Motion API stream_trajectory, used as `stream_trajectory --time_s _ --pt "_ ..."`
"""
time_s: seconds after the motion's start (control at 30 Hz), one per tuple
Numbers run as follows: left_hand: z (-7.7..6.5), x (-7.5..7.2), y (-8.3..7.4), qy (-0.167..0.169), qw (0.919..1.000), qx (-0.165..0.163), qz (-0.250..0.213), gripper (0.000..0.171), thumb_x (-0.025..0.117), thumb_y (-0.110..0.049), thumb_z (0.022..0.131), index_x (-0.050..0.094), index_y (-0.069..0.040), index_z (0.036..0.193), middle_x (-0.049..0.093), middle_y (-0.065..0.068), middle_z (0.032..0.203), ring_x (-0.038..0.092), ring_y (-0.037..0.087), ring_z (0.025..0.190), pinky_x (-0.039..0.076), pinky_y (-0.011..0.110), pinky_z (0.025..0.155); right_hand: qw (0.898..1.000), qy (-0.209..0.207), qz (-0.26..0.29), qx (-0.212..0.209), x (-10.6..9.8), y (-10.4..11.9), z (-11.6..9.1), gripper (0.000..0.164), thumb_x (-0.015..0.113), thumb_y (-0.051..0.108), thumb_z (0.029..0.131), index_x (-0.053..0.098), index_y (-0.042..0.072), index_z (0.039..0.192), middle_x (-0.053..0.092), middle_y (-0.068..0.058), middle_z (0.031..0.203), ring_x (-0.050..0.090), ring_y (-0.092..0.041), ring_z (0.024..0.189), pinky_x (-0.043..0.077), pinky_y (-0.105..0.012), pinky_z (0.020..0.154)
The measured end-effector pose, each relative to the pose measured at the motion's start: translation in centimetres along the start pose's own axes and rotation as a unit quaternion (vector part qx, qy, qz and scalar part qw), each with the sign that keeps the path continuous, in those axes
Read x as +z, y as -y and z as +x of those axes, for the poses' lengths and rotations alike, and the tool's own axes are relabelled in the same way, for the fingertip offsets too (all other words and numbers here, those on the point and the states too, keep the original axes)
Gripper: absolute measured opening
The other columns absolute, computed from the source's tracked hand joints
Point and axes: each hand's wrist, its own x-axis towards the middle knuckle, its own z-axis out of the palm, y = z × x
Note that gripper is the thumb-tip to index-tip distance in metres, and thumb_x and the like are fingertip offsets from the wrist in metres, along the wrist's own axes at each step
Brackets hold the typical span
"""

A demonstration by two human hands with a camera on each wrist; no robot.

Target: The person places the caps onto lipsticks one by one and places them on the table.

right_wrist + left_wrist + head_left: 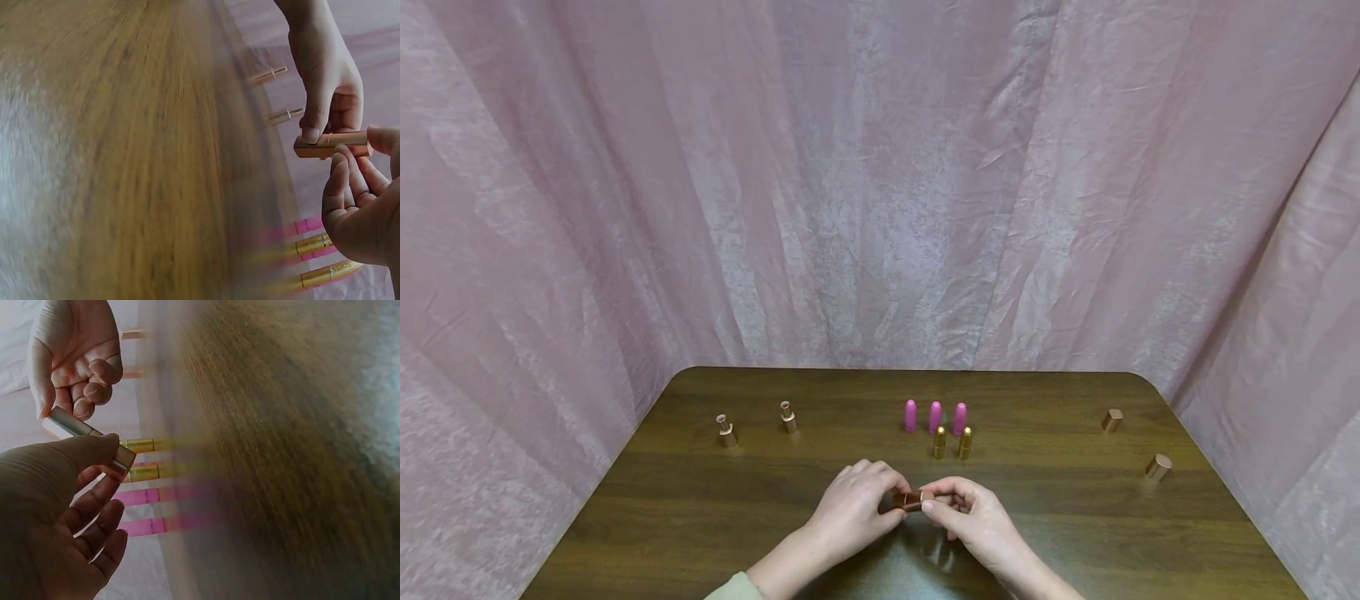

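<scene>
A rose-gold lipstick tube [913,501] lies level between the two hands, low over the front of the table. My left hand [857,510] pinches one end between thumb and fingers, also plain in the left wrist view, where the tube [78,428] slants. At the other end, the right hand [973,518] holds the tube with its thumb at the tip and fingers along the side. A thin seam rings the tube [334,144] near its middle in the right wrist view. Both hands partly cover it.
Two open rose-gold lipstick tubes [788,418] stand at the left. Three pink bullet-shaped tubes [935,417] and two gold ones [965,443] stand beyond the hands. Two rose-gold caps [1159,467] are at the right. Pink curtains [895,208] surround the wooden table [1067,533].
</scene>
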Motion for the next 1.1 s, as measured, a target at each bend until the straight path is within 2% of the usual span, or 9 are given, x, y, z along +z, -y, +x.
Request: stream_trajectory --time_s 0.17,0.27,0.53,0.77,0.97,1.1 --pt "1.2 0.7 -0.3 0.018 0.9995 -0.006 -0.024 0.021 0.085 -0.029 0.081 0.072 -0.03 0.098 0.064 -0.02 0.095 0.052 0.003 0.083 0.045 0.027 0.076 1.0 -0.015 -0.023 0.007 -1.0 0.3 -0.2 0.026 0.073 0.025 0.095 0.072 0.007 0.114 0.072 -0.013 0.101 0.065 -0.018 0.084 0.051 -0.026 0.065" --pt "2.0 1.3 -0.6 0.024 0.999 -0.002 -0.037 0.019 0.084 -0.029 0.083 0.072 -0.029 0.098 0.065 -0.02 0.095 0.053 0.002 0.082 0.045 0.025 0.075 0.999 -0.028 -0.035 0.011 -2.1 0.5 -0.5 0.026 0.073 0.025 0.096 0.072 0.008 0.116 0.072 -0.012 0.106 0.066 -0.022 0.089 0.051 -0.027 0.067" --pt "4.0 3.2 -1.9 0.049 0.9944 -0.02 -0.091 0.02 0.084 -0.025 0.082 0.071 -0.029 0.097 0.065 -0.024 0.09 0.057 0.0 0.081 0.045 0.019 0.072 0.996 -0.065 -0.047 0.027 -5.9 0.0 -1.4 0.032 0.07 0.021 0.098 0.067 0.0 0.121 0.071 -0.016 0.103 0.065 -0.02 0.088 0.052 -0.029 0.067" --pt "5.6 4.7 -3.0 0.065 0.9861 -0.053 -0.143 0.021 0.085 -0.025 0.08 0.069 -0.025 0.095 0.064 -0.02 0.084 0.055 -0.006 0.072 0.044 0.02 0.065 0.992 -0.099 -0.073 0.035 -8.9 -1.2 -2.8 0.034 0.067 0.02 0.1 0.065 -0.003 0.125 0.073 -0.015 0.103 0.066 -0.018 0.084 0.053 -0.03 0.066" --pt "6.7 5.4 -3.9 0.067 0.9823 -0.078 -0.157 0.022 0.086 -0.025 0.08 0.067 -0.024 0.093 0.064 -0.018 0.081 0.054 -0.003 0.071 0.044 0.023 0.064 0.986 -0.127 -0.087 0.06 -10.1 -1.5 -3.8 0.032 0.066 0.022 0.101 0.067 -0.001 0.124 0.073 -0.013 0.103 0.065 -0.019 0.084 0.054 -0.031 0.067" --pt "7.2 6.0 -4.1 0.064 0.9822 -0.076 -0.159 0.022 0.086 -0.025 0.08 0.068 -0.024 0.092 0.066 -0.017 0.083 0.055 -0.003 0.074 0.046 0.024 0.067 0.985 -0.139 -0.086 0.061 -10.3 -1.6 -4.1 0.032 0.067 0.021 0.1 0.068 -0.001 0.123 0.072 -0.015 0.101 0.066 -0.02 0.084 0.053 -0.03 0.066"
